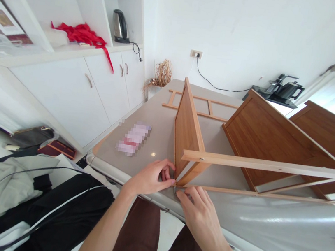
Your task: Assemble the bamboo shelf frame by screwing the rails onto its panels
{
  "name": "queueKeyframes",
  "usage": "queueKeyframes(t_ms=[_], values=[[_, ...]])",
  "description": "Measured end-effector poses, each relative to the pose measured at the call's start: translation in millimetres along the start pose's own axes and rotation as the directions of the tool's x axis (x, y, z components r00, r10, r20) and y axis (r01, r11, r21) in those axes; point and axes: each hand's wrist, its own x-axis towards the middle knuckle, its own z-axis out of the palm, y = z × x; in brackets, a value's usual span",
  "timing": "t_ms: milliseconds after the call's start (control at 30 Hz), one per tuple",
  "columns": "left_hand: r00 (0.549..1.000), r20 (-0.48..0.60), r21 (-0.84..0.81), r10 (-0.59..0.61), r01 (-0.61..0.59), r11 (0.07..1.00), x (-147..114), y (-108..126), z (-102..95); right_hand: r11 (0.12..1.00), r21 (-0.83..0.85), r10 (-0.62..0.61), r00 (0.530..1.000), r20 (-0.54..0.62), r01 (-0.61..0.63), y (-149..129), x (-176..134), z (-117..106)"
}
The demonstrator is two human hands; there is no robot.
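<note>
A partly assembled wooden shelf unit lies on its side on the table, its upright panel facing me. My left hand is at the panel's lower near corner, with curled fingers and the thumb pinching the end of the lower rail. Just right of that corner, my right hand is closed, thumb and fingertips together at the rail end. A small metallic bit shows by its fingertips, too small to name. Above both hands runs the upper rail, with a screw head near its end.
A ladder-like wooden frame lies behind the panel. More shelf boards stand to the right. A pixelated flat item lies on the table's left. Clothes are heaped lower left, beside a white cabinet. An electric kettle sits in it.
</note>
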Motion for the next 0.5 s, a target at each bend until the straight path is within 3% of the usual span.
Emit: queueKeyframes(t_ms=[300,500], values=[[1.000,-0.005,-0.005,-0.001,0.001,1.000,0.9,0.4,0.8,0.970,-0.218,-0.092,0.993,0.076,0.106,-15.6,15.0,-11.8],[1.000,-0.009,0.004,0.000,0.000,1.000,-0.1,0.1,0.8,0.990,-0.132,-0.039,0.998,0.041,0.044,-11.2,10.6,-6.4]])
